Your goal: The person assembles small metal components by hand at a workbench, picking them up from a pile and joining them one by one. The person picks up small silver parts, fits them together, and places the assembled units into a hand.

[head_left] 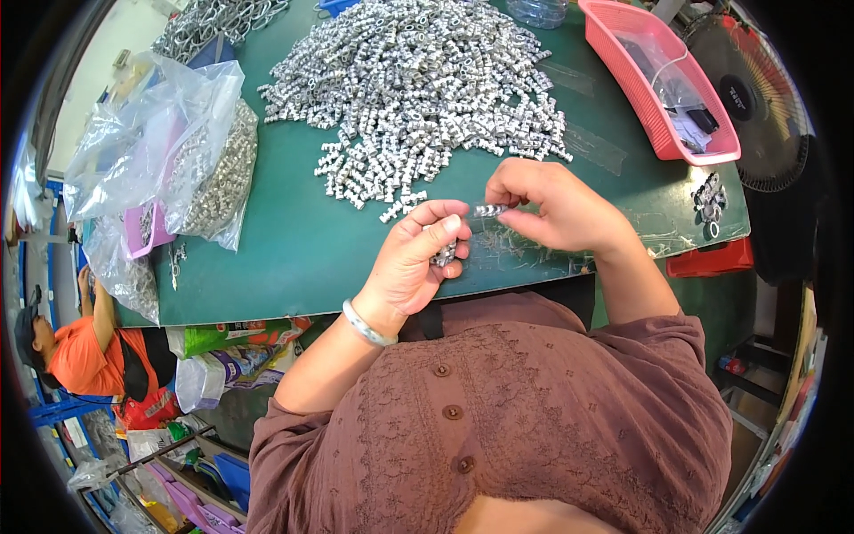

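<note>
A big heap of small silvery metal fittings covers the far middle of the green table. Just in front of it, my left hand is curled around several of these metal fittings, partly hidden by the fingers. A pale bangle circles that wrist. My right hand pinches one ribbed metal fitting between thumb and fingers, close to the left fingertips. Both hands are above the table's near part.
On the left stands a clear plastic bag of metal parts. A pink basket and a black fan are at the right, with small dark rings near the table edge. A co-worker in orange is at far left.
</note>
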{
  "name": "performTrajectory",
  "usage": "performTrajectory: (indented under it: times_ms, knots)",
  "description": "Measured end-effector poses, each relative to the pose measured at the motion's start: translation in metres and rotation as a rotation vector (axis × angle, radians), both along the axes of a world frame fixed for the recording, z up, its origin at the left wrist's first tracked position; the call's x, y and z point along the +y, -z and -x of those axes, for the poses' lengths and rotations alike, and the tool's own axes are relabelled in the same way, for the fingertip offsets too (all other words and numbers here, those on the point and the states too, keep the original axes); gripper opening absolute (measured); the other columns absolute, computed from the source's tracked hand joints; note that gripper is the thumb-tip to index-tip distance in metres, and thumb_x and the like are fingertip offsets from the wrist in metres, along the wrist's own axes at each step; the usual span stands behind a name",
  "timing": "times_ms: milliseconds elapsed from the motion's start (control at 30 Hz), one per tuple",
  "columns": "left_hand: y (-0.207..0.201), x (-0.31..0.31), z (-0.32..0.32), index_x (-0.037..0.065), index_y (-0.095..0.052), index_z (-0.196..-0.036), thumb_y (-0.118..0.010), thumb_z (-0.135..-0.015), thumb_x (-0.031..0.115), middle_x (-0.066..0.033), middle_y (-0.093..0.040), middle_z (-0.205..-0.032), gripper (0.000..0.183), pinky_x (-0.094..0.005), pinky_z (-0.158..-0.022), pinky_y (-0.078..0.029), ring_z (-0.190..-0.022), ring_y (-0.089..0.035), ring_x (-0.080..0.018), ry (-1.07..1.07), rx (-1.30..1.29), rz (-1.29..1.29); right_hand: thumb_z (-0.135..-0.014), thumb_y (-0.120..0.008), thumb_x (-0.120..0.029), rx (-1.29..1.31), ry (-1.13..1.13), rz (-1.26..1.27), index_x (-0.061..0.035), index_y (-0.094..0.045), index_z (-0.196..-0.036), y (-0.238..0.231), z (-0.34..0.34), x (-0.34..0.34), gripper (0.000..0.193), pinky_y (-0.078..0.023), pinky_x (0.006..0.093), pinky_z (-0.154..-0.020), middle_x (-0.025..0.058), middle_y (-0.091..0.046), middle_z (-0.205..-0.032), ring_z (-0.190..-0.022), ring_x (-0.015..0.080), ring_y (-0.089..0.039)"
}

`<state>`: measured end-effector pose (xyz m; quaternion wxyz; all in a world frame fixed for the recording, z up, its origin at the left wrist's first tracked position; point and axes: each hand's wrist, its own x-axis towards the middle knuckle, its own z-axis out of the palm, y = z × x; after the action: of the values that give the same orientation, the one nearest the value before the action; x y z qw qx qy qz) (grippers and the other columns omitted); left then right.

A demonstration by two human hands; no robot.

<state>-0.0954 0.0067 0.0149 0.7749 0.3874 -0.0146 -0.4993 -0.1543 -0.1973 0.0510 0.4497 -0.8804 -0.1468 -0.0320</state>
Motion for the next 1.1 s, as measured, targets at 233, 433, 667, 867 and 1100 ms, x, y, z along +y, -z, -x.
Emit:
performTrajectory:
  times_ms: [233,433,667,867,1100]
  knots:
    - [0.002,0.000,0.003,0.010,-0.053,-0.097,-0.056,-0.085,0.017,-0.0017,-0.055,-0.081,0.014,-0.0198,-0.051,-0.037,-0.069,-0.050,-0.0116,-0.023,-0.048,-0.009,-0.069,-0.063,-0.003,-0.096,-0.056,-0.050,-0.0024,-0.052,-0.092,-0.002,-0.002,0.019,0.025,-0.047,0.0319,-0.061,0.0093,-0.055,-0.082,-0.075,0.0242,-0.056]
    - [0.004,0.009,-0.003,0.010,-0.053,-0.095,-0.051,-0.088,0.019,-0.0023,-0.049,-0.081,0.012,-0.0200,-0.050,-0.036,-0.069,-0.045,-0.0131,-0.056,0.137,0.120,-0.067,-0.064,-0.003,-0.066,-0.026,-0.034,-0.0017,-0.051,-0.097,0.004,-0.009,0.018,0.033,-0.046,0.0341,-0.067,0.0113,-0.054,-0.086,-0.078,0.0263,-0.056]
    - [0.009,0.023,-0.005,0.008,-0.051,-0.094,-0.050,-0.087,0.021,-0.0044,-0.050,-0.084,0.014,-0.0215,-0.051,-0.040,-0.072,-0.046,-0.0159,-0.089,0.262,0.226,-0.069,-0.065,-0.007,-0.104,-0.032,0.339,-0.0009,-0.052,-0.102,0.016,-0.029,0.028,0.037,-0.043,0.0363,-0.076,0.0129,-0.052,-0.092,-0.088,0.0295,-0.051]
    - [0.005,0.050,-0.012,0.007,-0.054,-0.097,-0.052,-0.080,0.019,-0.0095,-0.054,-0.096,0.022,-0.0290,-0.059,-0.047,-0.082,-0.052,-0.0248,-0.217,0.246,0.302,-0.068,-0.068,-0.017,-0.144,-0.043,0.413,-0.0025,-0.053,-0.100,0.026,-0.044,0.049,0.037,-0.042,0.0382,-0.074,0.0120,-0.049,-0.090,-0.087,0.0301,-0.051]
    - [0.013,0.074,-0.017,0.007,-0.054,-0.098,-0.053,-0.085,0.016,-0.0086,-0.052,-0.090,0.016,-0.0281,-0.059,-0.048,-0.079,-0.051,-0.0218,-0.326,0.206,0.310,-0.071,-0.063,-0.012,-0.104,-0.002,0.419,-0.0021,-0.053,-0.080,0.029,-0.050,0.059,0.017,-0.044,0.0386,-0.071,0.0127,-0.050,-0.086,-0.084,0.0309,-0.053]
